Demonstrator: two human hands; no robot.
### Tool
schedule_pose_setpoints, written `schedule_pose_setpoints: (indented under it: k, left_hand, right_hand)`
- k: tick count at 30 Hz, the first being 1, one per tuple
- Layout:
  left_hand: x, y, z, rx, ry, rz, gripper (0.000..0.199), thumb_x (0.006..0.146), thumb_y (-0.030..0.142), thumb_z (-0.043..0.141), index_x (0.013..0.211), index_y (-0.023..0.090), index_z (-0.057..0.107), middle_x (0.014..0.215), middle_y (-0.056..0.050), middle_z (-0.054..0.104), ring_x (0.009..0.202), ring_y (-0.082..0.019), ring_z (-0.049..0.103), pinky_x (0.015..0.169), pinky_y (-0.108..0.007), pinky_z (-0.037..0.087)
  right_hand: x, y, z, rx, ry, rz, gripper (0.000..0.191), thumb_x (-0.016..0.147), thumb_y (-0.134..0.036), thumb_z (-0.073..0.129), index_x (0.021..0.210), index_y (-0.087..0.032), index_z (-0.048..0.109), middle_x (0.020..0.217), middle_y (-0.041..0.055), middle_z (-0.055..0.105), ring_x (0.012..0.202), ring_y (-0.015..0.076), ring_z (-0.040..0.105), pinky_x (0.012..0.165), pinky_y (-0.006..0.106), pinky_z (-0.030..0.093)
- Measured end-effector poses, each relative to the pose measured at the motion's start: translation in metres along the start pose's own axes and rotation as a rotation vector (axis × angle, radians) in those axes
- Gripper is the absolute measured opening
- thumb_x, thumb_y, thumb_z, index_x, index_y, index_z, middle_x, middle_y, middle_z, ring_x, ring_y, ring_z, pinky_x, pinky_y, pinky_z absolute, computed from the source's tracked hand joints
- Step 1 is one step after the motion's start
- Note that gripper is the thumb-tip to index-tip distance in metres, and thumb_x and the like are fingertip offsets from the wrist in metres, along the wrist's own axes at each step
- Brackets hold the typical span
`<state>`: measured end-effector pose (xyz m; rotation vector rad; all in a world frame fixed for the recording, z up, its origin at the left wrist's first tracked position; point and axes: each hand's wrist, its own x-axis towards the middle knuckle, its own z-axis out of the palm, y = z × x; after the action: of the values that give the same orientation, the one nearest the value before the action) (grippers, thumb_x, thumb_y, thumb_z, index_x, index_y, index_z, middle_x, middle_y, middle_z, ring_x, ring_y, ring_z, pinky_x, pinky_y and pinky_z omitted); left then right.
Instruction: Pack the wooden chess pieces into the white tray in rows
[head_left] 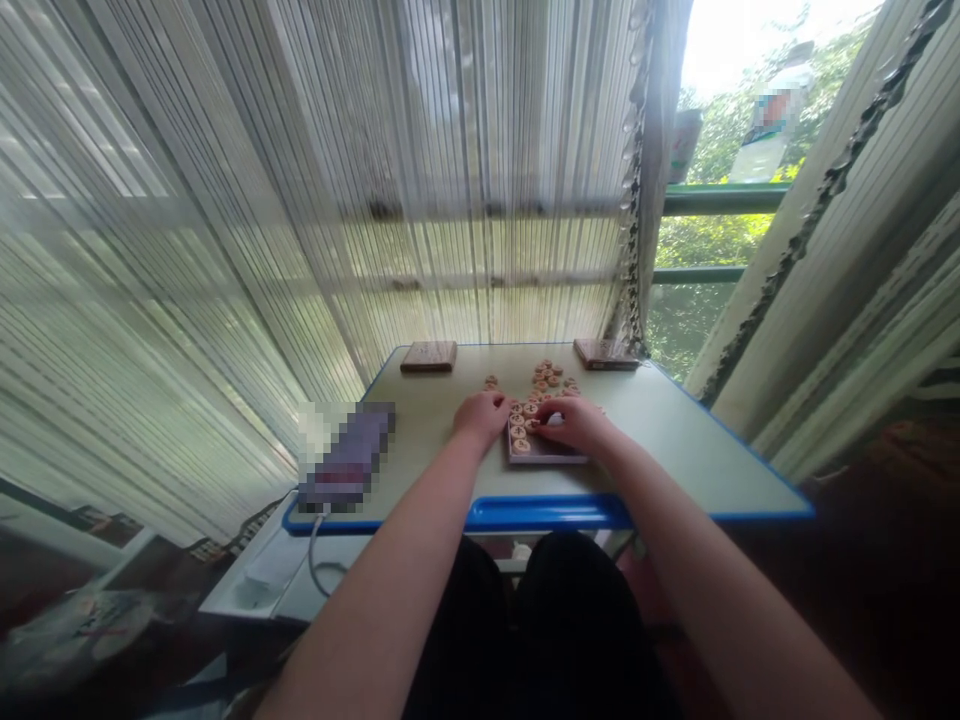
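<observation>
A shallow box (551,459) with a pale rim lies on the table and holds round wooden Chinese chess pieces (520,446), set in rows at its left side. Over the box, my right hand (577,424) is closed, with thumb and fingertips pinching a Chinese chess piece (532,426) at the second row. My left hand (481,414) rests at the box's upper left corner, its fingers curled together; whatever they hold is hidden. Beyond both hands, loose pieces (547,376) lie scattered and partly heaped.
The pale table (690,440) has a blue edge and a blue pencil groove (551,512) in front. A brown wooden case (429,357) lies at the far left, another (606,354) at the far right. A blurred phone-like object (349,460) with a cable lies left. Curtains (487,180) hang behind.
</observation>
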<state>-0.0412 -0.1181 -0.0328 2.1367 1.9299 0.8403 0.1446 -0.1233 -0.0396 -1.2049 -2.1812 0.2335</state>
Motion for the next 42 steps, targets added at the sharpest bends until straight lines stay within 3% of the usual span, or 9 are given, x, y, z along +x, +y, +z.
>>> schedule_pose_setpoints:
  k: [8,22,27,35,38,42]
  left_hand:
    - [-0.001,0.002,-0.001,-0.019,-0.026,-0.011,0.039,0.077,0.053,0.045,0.085,0.022,0.069,0.088,-0.006,0.068,0.081,-0.02,0.06,0.066,-0.026,0.041]
    - [-0.002,0.002,-0.002,0.009,-0.016,-0.005,0.037,0.078,0.051,0.045,0.085,0.023,0.069,0.089,-0.004,0.069,0.083,-0.018,0.06,0.068,-0.025,0.042]
    - [-0.002,0.002,-0.002,0.001,-0.019,0.017,0.037,0.079,0.05,0.044,0.086,0.024,0.069,0.089,-0.004,0.069,0.082,-0.018,0.061,0.067,-0.025,0.043]
    - [-0.004,0.001,-0.001,-0.004,0.019,0.035,0.036,0.081,0.046,0.043,0.085,0.024,0.07,0.085,-0.006,0.069,0.083,-0.02,0.062,0.068,-0.027,0.044]
    - [0.0,0.0,-0.001,-0.048,0.097,0.033,0.032,0.082,0.04,0.043,0.086,0.022,0.069,0.087,-0.006,0.069,0.082,-0.02,0.062,0.07,-0.027,0.044]
    - [0.024,0.004,-0.008,-0.112,0.164,0.04,0.028,0.08,0.039,0.045,0.087,0.021,0.067,0.086,-0.005,0.069,0.078,-0.018,0.063,0.069,-0.027,0.045]
  right_hand:
    - [0.001,0.001,0.0,0.011,-0.002,-0.009,0.013,0.066,-0.035,0.066,0.075,-0.025,0.067,0.074,-0.001,0.067,0.075,0.0171,0.056,0.066,0.027,0.042]
    - [-0.001,-0.006,-0.006,0.003,0.031,0.032,0.016,0.067,-0.034,0.062,0.077,-0.023,0.068,0.074,-0.0011,0.067,0.069,0.0139,0.056,0.063,0.023,0.04]
    - [-0.002,-0.003,-0.01,-0.091,0.353,0.238,0.023,0.077,-0.031,0.047,0.08,-0.019,0.067,0.074,0.0029,0.066,0.069,0.0158,0.056,0.066,0.026,0.039]
    - [-0.009,0.015,-0.018,-0.098,0.573,0.632,0.033,0.077,-0.022,0.037,0.094,-0.013,0.064,0.091,0.0118,0.066,0.083,0.0229,0.057,0.072,0.031,0.04]
    - [-0.012,0.022,-0.017,-0.09,0.542,0.696,0.037,0.076,-0.019,0.038,0.102,-0.008,0.061,0.097,0.0155,0.064,0.092,0.0251,0.056,0.079,0.032,0.04]
    - [-0.012,0.026,-0.012,-0.132,0.36,0.684,0.039,0.075,-0.019,0.042,0.106,-0.008,0.062,0.101,0.0156,0.064,0.095,0.0253,0.056,0.084,0.033,0.04]
